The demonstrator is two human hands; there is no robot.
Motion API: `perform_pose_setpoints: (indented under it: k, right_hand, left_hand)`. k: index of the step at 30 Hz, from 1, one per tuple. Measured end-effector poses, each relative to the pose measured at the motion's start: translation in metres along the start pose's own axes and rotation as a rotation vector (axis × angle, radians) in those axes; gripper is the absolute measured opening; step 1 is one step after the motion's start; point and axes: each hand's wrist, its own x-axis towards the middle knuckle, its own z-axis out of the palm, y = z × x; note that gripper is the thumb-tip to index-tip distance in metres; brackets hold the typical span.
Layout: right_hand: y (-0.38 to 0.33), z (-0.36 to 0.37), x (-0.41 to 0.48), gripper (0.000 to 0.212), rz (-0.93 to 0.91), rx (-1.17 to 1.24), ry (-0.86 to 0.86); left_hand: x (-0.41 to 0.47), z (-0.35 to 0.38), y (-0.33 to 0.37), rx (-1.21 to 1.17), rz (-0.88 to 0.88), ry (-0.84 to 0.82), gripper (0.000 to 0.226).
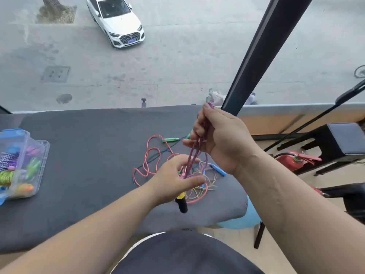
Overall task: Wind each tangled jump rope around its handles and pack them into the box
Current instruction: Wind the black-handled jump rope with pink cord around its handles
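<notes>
A glass window (177,76) overlooks grey pavement (197,46) and a white car (116,20), crossed by a dark slanted frame bar (262,46). Beside the grey cloth-covered table (88,155), a black padded stool (339,141) and red fire extinguisher (289,162) stand on pale flooring (327,179).

Purple rope (194,155) above tangled ropes (207,181)

A white car (118,22) stands on the grey pavement (187,62) outside the glass, near a tree base (56,11). A dark window post (262,52) slants across. Grey cloth covers the bench (88,155). At the right, a black stool (339,141) stands beside a red fire extinguisher (290,161). A blue ball (243,220) shows below the bench edge.
</notes>
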Motion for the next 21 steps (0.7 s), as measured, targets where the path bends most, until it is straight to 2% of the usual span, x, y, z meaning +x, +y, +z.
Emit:
perform_pose_setpoints:
  k: [4,6,9,12,15,17,20,21]
  right_hand:
    - [-0.018,0.01,-0.006,0.037,0.009,0.126,-0.055]
    - [-0.034,0.011,-0.008,0.039,-0.037,0.183,-0.064]
    - [-0.049,0.005,-0.003,0.039,-0.114,0.206,0.008]
    - [-0.043,-0.015,0.011,0.037,-0.141,0.243,0.149]
    - [-0.018,-0.044,0.025,0.039,-0.056,0.095,0.25]
    - [0.008,-0.061,0.025,0.052,0.071,-0.067,0.226]
    - [0.053,-0.074,0.012,0.058,0.194,-0.253,0.091]
    - [0.068,-0.077,0.006,0.058,0.205,-0.304,0.041]
  left_hand:
    - [0.007,0.008,-0.016,0.097,-0.172,-0.011,0.017]
    - [0.008,0.002,-0.033,0.249,-0.237,-0.002,0.014]
    - [0.006,-0.009,-0.056,0.28,-0.288,0.069,0.017]
    - [0.0,-0.012,-0.056,0.124,-0.319,0.163,0.028]
    - [-0.002,-0.014,-0.044,-0.032,-0.309,0.226,0.041]
    - [-0.003,-0.012,-0.022,-0.157,-0.283,0.243,0.05]
    - [-0.002,-0.003,0.019,-0.396,-0.243,0.282,0.058]
    - [0.0,0.0,0.029,-0.487,-0.237,0.297,0.054]
